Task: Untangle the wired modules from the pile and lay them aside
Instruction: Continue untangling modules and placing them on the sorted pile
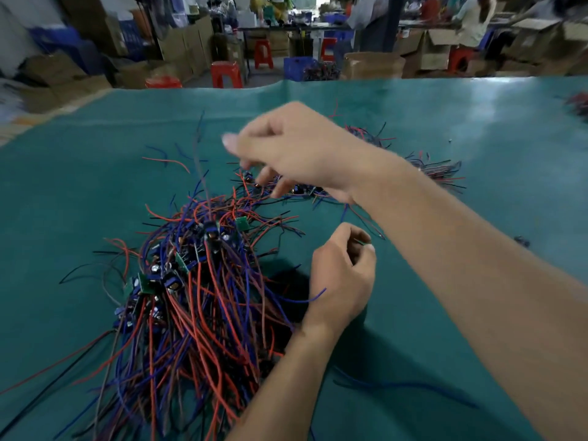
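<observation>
A big tangled pile of wired modules [191,297], red, blue and black leads with small green boards, lies on the green table mat [477,128] at front left. My left hand [340,278] sits just right of the pile with curled fingers, pinching a small green module [362,242]; a blue wire [313,297] trails from under that hand. Above the pile's far end, my right hand [286,151] hovers motion-blurred, its fingers hanging loosely down over a few modules [251,178] and holding nothing I can see.
A smaller bunch of laid-out wired modules [439,170] lies behind my right forearm. Loose blue wires [397,385] lie at the front right. Beyond the table's far edge are red stools [226,73], cardboard boxes [372,65] and people at benches.
</observation>
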Demonstrator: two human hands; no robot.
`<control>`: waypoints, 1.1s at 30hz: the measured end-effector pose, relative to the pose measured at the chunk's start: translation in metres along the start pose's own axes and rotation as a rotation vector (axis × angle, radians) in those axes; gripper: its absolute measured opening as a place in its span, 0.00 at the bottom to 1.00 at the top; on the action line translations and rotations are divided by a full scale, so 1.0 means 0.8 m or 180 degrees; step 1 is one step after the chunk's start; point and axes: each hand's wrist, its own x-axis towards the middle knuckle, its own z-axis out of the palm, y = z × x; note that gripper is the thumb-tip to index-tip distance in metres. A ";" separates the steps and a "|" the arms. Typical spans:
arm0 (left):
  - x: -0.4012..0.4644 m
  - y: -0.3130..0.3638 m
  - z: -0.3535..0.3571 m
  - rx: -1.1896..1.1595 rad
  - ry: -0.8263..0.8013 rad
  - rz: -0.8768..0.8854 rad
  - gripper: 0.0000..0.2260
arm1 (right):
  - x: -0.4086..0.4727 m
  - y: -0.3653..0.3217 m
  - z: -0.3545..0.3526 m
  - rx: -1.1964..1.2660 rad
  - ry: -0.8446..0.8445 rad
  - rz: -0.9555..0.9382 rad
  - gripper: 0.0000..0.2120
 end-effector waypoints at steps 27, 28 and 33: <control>0.000 -0.003 0.000 0.0029 0.0056 -0.0091 0.08 | -0.008 0.166 -0.101 -0.1684 0.1927 0.0673 0.10; 0.000 -0.003 0.000 0.0019 0.0058 -0.0087 0.08 | -0.017 0.163 -0.108 -0.1614 0.2004 0.0697 0.10; 0.001 -0.006 0.002 -0.0168 0.0150 -0.0137 0.06 | -0.083 0.148 -0.115 -0.0519 0.2291 0.0734 0.07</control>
